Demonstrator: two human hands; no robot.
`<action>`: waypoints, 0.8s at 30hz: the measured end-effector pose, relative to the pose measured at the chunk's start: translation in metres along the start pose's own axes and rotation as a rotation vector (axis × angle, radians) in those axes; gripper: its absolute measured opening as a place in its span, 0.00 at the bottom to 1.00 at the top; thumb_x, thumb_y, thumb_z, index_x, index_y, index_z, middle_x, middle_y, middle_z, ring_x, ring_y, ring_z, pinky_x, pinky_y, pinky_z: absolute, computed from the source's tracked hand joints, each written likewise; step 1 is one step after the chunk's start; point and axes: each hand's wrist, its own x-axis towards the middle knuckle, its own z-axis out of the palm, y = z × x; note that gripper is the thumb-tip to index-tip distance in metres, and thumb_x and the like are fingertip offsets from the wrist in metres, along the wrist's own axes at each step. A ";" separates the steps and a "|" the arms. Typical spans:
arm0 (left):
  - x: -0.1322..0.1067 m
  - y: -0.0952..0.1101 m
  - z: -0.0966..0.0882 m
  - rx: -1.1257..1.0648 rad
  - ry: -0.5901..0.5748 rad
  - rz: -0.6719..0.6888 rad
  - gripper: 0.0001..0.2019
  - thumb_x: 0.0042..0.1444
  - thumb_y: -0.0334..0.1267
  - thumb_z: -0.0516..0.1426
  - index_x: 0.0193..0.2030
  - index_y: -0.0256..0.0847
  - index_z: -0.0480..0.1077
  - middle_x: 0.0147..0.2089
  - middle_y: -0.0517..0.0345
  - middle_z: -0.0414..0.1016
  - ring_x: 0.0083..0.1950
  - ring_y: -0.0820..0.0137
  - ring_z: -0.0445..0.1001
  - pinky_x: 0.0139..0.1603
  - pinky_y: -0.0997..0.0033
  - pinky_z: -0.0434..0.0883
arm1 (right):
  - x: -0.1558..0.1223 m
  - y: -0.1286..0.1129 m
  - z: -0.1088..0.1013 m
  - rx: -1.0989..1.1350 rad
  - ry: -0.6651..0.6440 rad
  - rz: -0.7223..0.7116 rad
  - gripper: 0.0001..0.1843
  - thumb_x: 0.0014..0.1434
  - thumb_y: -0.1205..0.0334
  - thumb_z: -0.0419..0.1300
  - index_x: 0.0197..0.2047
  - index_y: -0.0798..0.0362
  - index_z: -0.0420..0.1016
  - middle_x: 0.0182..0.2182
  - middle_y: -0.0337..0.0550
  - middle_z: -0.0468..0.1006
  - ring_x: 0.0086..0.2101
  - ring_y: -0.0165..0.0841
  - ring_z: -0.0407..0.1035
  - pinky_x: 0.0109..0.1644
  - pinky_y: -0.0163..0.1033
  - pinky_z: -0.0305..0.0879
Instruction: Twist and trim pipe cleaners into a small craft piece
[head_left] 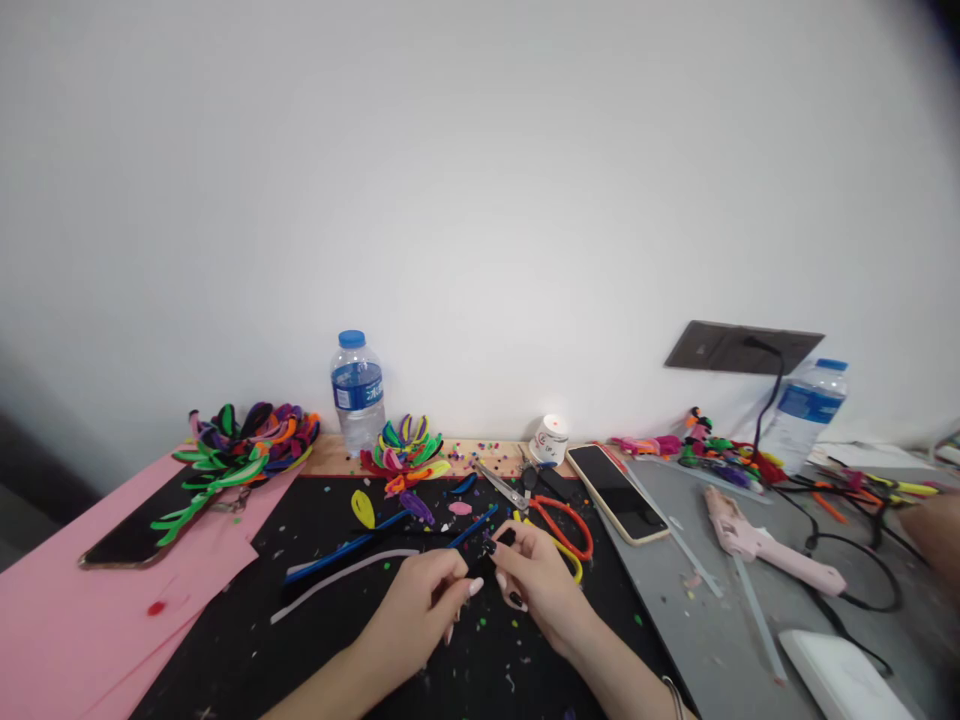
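Close together over the black mat (300, 640), both my hands are closed on a dark, fuzzy black pipe cleaner (484, 566). My left hand (416, 605) pinches its left part between thumb and fingers. The other part is in the fingertips of my right hand (544, 590), and the fingers hide much of its shape. Just beyond lie blue pipe cleaners (352, 545) and a pale lilac one (337, 580). Small looped pieces lie there too: a yellow one (363, 508), a purple one (417, 507) and a pink one (460, 508). Scissors with orange handles (566, 525) rest behind my right hand.
Bundles of coloured loops (255, 445) sit at left, by a dark phone (135, 530). A water bottle (358, 395) and paper cup (551, 440) stand along the wall. At right are a phone (619, 495), a corded pink glue gun (772, 550) and another person's blurred hand (930, 530).
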 end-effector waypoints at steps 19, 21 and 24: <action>0.000 0.008 -0.009 -0.025 0.166 0.103 0.13 0.57 0.39 0.49 0.23 0.39 0.63 0.23 0.61 0.65 0.25 0.73 0.65 0.27 0.76 0.60 | -0.003 0.001 0.007 0.175 0.083 -0.065 0.15 0.46 0.56 0.64 0.23 0.55 0.63 0.13 0.33 0.67 0.12 0.20 0.56 0.13 0.26 0.51; 0.001 0.007 -0.008 -0.079 0.108 0.074 0.10 0.55 0.38 0.51 0.26 0.38 0.66 0.24 0.60 0.66 0.25 0.73 0.67 0.26 0.77 0.61 | -0.002 0.002 0.007 0.153 0.079 -0.065 0.15 0.46 0.56 0.64 0.22 0.56 0.63 0.13 0.34 0.68 0.12 0.21 0.56 0.13 0.26 0.52; 0.002 0.005 -0.005 -0.203 0.053 0.030 0.08 0.54 0.37 0.51 0.29 0.37 0.67 0.24 0.60 0.68 0.26 0.72 0.68 0.26 0.77 0.63 | -0.002 0.003 0.007 0.126 0.074 -0.056 0.15 0.46 0.56 0.64 0.23 0.56 0.63 0.13 0.34 0.69 0.12 0.21 0.57 0.13 0.26 0.52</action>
